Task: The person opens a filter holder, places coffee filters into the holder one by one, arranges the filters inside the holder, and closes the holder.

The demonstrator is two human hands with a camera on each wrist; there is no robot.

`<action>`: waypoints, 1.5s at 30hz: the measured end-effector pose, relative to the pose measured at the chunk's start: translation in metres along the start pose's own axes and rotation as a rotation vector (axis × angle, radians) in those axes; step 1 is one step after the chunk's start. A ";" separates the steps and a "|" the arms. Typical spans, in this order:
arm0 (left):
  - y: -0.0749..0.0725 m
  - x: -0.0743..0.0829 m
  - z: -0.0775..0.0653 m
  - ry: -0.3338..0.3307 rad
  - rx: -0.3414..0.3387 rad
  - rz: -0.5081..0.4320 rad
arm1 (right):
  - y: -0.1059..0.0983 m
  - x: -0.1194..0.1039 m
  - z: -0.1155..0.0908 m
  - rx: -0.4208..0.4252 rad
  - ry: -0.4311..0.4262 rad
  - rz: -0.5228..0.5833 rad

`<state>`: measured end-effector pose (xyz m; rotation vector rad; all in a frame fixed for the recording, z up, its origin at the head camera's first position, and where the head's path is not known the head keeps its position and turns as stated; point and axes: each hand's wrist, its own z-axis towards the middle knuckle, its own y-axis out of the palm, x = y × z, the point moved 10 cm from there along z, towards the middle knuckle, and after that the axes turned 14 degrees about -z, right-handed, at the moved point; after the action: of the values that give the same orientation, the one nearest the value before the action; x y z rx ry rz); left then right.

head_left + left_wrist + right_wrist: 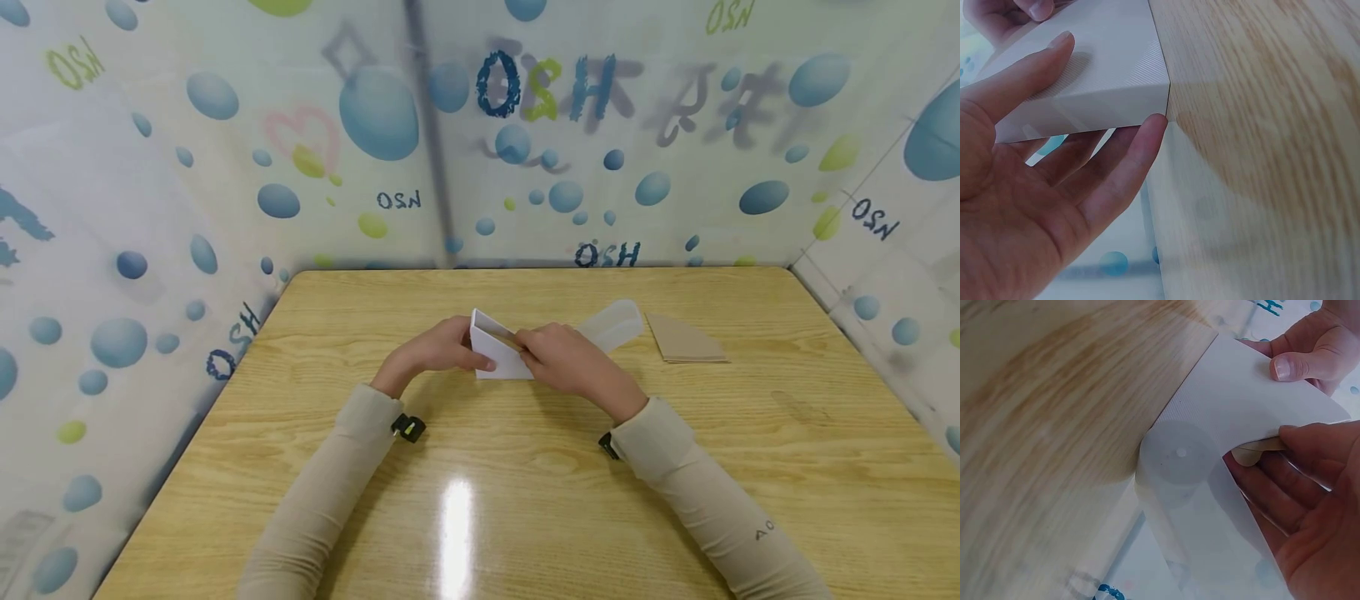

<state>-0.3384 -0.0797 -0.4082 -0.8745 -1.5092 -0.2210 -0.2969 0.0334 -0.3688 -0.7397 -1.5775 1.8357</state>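
Observation:
A white filter-paper holder (501, 354) with a sloping open top stands on the table. My left hand (450, 343) grips its left end, thumb on the near face and fingers behind, as the left wrist view shows. At the opening my right hand (564, 357) pinches brown paper (1249, 455) between thumb and fingers; most of the paper is hidden by the holder and the hand. Just beyond the right hand lies a translucent plastic cover (617, 325), its rounded end overlapping the holder in the right wrist view. Farther right rests a fan-shaped stack of brown coffee filter papers (688, 340).
The wooden table (517, 517) runs back to a wall sheet (645, 150) printed with blue and green dots. More of the sheeting rises along the left and right sides. Dark straps (409, 428) sit at both cuffs.

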 end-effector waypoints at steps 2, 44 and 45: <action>0.000 0.000 0.000 0.001 0.000 0.002 | 0.000 0.000 0.000 -0.001 -0.001 -0.006; 0.002 -0.001 0.002 0.031 -0.020 -0.027 | 0.011 -0.003 0.001 -0.039 0.010 -0.088; 0.002 -0.001 0.003 0.030 -0.020 -0.028 | 0.011 -0.003 0.001 -0.038 0.010 -0.087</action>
<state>-0.3395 -0.0774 -0.4101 -0.8626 -1.4938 -0.2688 -0.2966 0.0298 -0.3791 -0.6859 -1.6171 1.7416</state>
